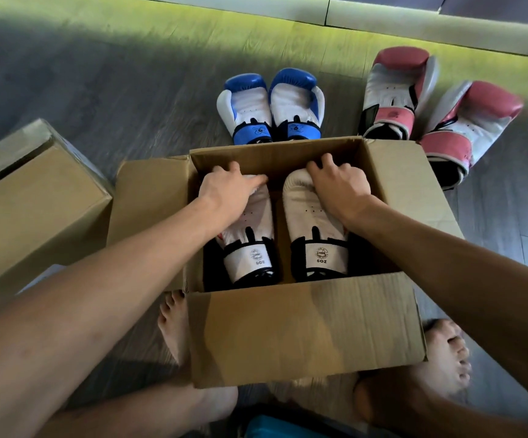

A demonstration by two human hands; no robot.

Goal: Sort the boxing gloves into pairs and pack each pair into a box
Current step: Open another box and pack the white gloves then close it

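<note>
A: Location of the white gloves?

B: Both lie side by side inside the open box [303, 330], cuffs toward the person. The left hand [224, 188] rests flat on the left white glove [250, 235], fingers together. The right hand [338, 184] covers the right white glove [313, 222], fingers slightly spread.

A: Remaining pairs?

B: Blue gloves [270, 105] sit on the floor just beyond the box; pink gloves [430, 105] lie to their right. A second box [35, 197] stands on the left, apart
</note>
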